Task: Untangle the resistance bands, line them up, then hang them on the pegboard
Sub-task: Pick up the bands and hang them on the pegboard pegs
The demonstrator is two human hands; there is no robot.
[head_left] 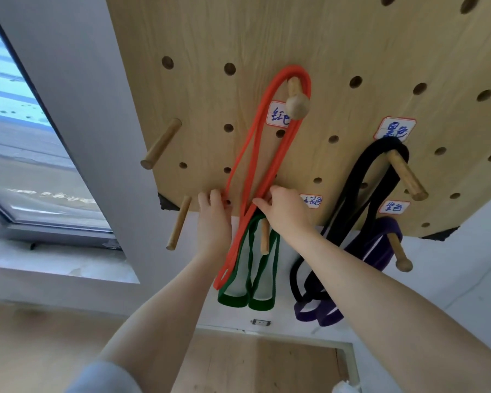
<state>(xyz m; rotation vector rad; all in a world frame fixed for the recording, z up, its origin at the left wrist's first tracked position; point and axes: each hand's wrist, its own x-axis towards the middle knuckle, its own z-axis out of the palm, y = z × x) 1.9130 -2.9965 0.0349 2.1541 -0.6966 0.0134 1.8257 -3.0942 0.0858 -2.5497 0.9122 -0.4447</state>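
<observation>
The pegboard (338, 52) fills the upper frame; its lower edge runs just above your hands, with dark brackets at both lower corners. A window (17, 123) sits to the left, well apart from the board. The left part of the board is open: two bare pegs (162, 143) stand there with nothing hung on them.

The red band (267, 154) hangs from a round-knobbed peg (296, 104) near the board's centre and drops past the lower edge. The black band (360, 188) hangs from a peg toward the right. Below the lower edge, the green band (250, 285) hangs doubled from a short peg, partly behind the red band; the purple band (380, 245) hangs near the lower right corner.

Your left hand (214, 219) touches the left strand of the red band at the lower edge; whether its fingers close on the strand cannot be told. Your right hand (284, 214) has its fingers curled around the right strand.

Four white labels (278, 114) with red borders carry blue handwritten characters, one by each loaded peg; the writing is too blurred to read with certainty.
</observation>
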